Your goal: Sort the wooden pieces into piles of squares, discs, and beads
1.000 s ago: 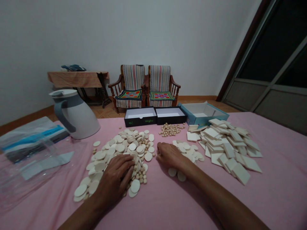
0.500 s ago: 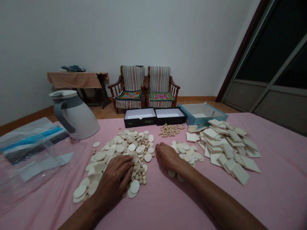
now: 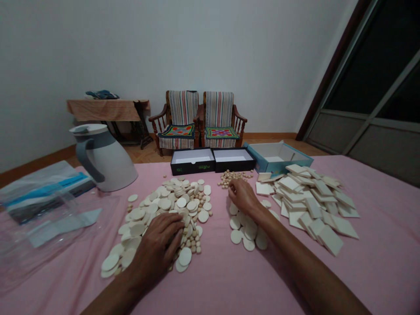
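My left hand (image 3: 160,238) rests palm down on the right part of a large mixed pile of pale wooden discs (image 3: 164,203) and small wooden cubes (image 3: 193,240). Its fingers lie loosely over the discs, apart from the thumb. My right hand (image 3: 242,194) is over a smaller heap of round discs (image 3: 247,229), just in front of a little heap of small wooden cubes (image 3: 231,177). Its fingers are drawn together, pointing down; whatever they hold is hidden. Part of the disc heap lies behind my right forearm.
Square wooden tiles (image 3: 315,201) are heaped on the right. Two black box trays (image 3: 193,168) and a blue box (image 3: 269,165) stand at the back. A grey-white jug (image 3: 114,164) and clear plastic packaging (image 3: 62,227) sit left on the pink cloth (image 3: 216,280).
My right hand has moved right and away from me, from beside the mixed pile toward the small cube heap, uncovering more discs. My left hand stays in place.
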`<act>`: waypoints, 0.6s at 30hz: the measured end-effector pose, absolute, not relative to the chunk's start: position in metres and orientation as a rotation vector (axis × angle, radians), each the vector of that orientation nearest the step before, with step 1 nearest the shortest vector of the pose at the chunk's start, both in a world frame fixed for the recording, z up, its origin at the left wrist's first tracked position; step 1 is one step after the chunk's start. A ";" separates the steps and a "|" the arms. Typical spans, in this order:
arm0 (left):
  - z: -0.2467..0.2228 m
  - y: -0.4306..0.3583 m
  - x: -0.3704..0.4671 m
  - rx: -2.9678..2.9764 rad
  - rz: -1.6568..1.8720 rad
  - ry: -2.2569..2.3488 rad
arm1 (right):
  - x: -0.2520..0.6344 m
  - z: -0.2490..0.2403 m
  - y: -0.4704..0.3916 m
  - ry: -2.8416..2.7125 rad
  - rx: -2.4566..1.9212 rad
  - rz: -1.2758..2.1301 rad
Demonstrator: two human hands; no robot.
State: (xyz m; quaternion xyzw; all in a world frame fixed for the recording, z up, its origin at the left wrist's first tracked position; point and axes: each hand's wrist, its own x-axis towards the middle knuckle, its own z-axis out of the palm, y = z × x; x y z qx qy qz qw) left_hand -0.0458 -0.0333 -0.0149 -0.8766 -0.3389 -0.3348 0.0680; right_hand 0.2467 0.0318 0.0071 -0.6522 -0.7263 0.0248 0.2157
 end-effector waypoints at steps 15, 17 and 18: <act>-0.016 -0.032 -0.047 -2.641 -1.019 -1.023 | 0.300 0.004 0.052 -1.756 -1.804 -0.048; -0.016 -0.033 -0.047 -2.644 -1.019 -1.030 | 0.303 0.005 0.054 -1.677 -1.727 -0.108; -0.015 -0.033 -0.047 -2.645 -1.019 -1.032 | 0.306 0.006 0.055 -1.640 -1.667 -0.141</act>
